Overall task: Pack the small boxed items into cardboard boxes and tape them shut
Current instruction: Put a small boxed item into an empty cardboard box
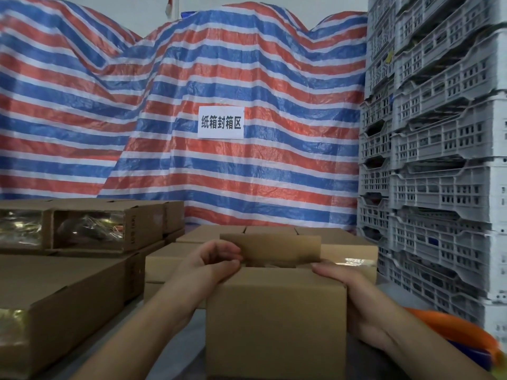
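A plain cardboard box (275,327) stands in front of me with its far flap (270,246) upright and its top open. Something pale shows inside, too dim to name. My left hand (211,266) sits at the box's upper left corner, fingers curled over the rim and side flap. Along the upper right edge lies my right hand (344,282), its thumb stretched flat across the top rim and the palm against the right wall. Small boxed items with clear windows (90,229) are stacked at the left.
Closed cardboard boxes (348,246) sit behind the open one, and larger cartons (68,303) fill the left. Grey plastic crates (439,160) are stacked high at the right. An orange object (452,329) lies by my right forearm. A striped tarp (192,105) hangs behind.
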